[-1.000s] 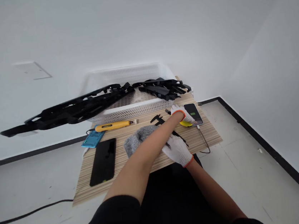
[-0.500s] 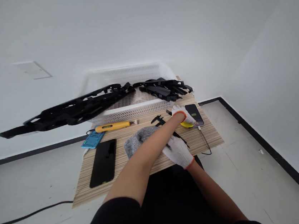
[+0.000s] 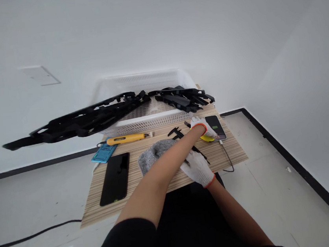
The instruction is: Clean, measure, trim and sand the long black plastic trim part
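Note:
Both my hands wear white knit gloves with orange cuffs. My left arm crosses over the right, and my left hand point(image 3: 203, 127) reaches a charging phone point(image 3: 216, 126). A bare fingertip touches the lower part of its lit screen. Under that hand shows a yellow object point(image 3: 207, 138), mostly covered. My right hand point(image 3: 197, 168) rests low on the table, its fingers curled by a small dark piece and partly hidden by my left forearm. Black calipers point(image 3: 199, 153) lie between the hands, passing beneath the forearm. A grey cloth point(image 3: 149, 159) lies left of them.
A white basket point(image 3: 149, 123) at the back holds long black plastic parts point(image 3: 86, 118), some jutting out leftward. On the table point(image 3: 159, 183) are a yellow pen-shaped power tool point(image 3: 127, 139), a blue device point(image 3: 104, 153) and a black phone point(image 3: 115, 180). A charging cable point(image 3: 228, 156) hangs over the right edge.
The whole view has shifted slightly, so things sit a little further right. My hands keep nearly the same places on the table.

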Demonstrator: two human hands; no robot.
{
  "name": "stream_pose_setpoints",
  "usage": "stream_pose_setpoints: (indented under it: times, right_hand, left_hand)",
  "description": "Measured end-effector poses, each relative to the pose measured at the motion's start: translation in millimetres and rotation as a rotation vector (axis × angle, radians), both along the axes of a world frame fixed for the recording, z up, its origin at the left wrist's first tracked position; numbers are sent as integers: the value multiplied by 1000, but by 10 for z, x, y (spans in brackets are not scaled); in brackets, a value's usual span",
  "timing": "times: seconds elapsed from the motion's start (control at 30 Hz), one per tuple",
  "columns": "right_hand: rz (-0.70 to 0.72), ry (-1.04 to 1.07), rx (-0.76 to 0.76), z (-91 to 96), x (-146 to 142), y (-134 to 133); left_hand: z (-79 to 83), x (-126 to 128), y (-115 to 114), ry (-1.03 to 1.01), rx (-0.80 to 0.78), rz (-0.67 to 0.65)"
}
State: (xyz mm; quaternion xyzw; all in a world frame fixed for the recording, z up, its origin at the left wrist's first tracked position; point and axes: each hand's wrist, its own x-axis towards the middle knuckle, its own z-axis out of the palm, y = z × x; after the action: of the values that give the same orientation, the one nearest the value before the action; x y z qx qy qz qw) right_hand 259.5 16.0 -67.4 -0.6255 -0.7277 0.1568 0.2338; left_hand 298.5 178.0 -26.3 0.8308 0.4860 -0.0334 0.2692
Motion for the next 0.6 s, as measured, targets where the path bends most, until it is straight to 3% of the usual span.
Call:
stream_pose_setpoints:
  times: [0.6]
  right_hand:
    - [-2, -14, -11, 7, 0, 2]
  left_hand:
    - [23, 10, -26, 30, -27, -1]
